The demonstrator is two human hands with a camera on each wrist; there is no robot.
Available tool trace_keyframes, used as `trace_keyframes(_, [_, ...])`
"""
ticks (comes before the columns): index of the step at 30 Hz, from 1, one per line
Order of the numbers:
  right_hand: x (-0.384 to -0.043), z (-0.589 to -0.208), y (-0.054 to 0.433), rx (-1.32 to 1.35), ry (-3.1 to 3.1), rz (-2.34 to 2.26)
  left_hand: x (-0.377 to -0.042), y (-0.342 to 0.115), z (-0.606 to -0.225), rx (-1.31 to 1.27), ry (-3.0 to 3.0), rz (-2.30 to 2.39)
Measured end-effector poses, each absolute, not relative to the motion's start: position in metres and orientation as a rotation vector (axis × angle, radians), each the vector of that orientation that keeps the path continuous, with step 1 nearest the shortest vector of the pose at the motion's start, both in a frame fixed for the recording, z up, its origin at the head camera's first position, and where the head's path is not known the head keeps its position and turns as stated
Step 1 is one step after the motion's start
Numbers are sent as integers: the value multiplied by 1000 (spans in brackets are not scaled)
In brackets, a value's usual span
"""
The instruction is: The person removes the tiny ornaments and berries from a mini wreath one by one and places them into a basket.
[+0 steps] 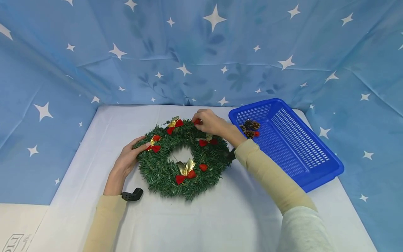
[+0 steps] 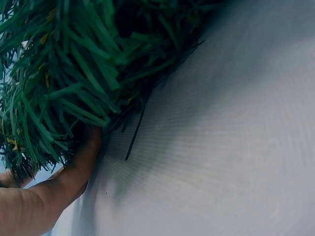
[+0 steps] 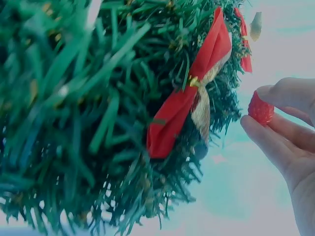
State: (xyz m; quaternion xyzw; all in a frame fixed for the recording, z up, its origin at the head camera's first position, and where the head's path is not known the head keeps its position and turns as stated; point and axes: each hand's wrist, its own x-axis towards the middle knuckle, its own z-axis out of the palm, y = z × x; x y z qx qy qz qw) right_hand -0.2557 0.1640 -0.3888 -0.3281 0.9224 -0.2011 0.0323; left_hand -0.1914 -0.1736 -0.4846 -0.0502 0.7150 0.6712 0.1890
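A green artificial Christmas wreath [image 1: 160, 178] lies on the white-covered table. It carries red bows [image 1: 153, 148], gold leaves [image 1: 189, 166] and red berries [image 1: 203, 167]. My left hand [image 1: 127, 156] grips its left edge, thumb on top beside a bow; in the left wrist view, fingers [image 2: 81, 164] of that hand reach under the greenery. Over the wreath's far right part, my right hand [image 1: 210, 122] pinches a small bumpy red berry [image 3: 261, 109] between thumb and fingers. In the right wrist view the berry is just off the greenery, beyond a red bow [image 3: 189, 93].
To the right stands a blue plastic basket [image 1: 315, 140] with slotted walls, its near left corner behind my right forearm. Inside it, at the left, lie several pine cones [image 1: 250, 134] and a red berry [image 1: 256, 133]. A blue star-patterned cloth [image 1: 201, 45] borders the table's back and sides.
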Motion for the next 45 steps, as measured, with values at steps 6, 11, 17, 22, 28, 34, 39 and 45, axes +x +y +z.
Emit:
trace_keyframes(6, [-253, -388, 175, -1014, 2856, -639, -192, -173, -484, -153, 2017, 1875])
trace_keyframes(11, [-251, -386, 185, -1017, 2856, -641, -192, -172, -484, -155, 2014, 1876])
trace_keyframes(17, [-248, -383, 197, -1056, 2871, -635, -192, -172, -484, -173, 2010, 1880])
trace_keyframes(22, [-244, -379, 209, -998, 2888, -634, -192, -172, -484, -177, 1992, 1881])
trace_keyframes(28, [-240, -373, 222, -981, 2918, -620, -192, -171, -483, -178, 1972, 1893])
trace_keyframes(34, [-237, -369, 236, -973, 2948, -624, -190, -171, -483, -185, 1969, 1901])
trace_keyframes(39, [-233, -364, 248, -911, 2953, -633, -190, -171, -483, -182, 1973, 1897])
trace_keyframes(45, [-229, -360, 263, -832, 2986, -632, -189, -171, -483, -179, 1966, 1901])
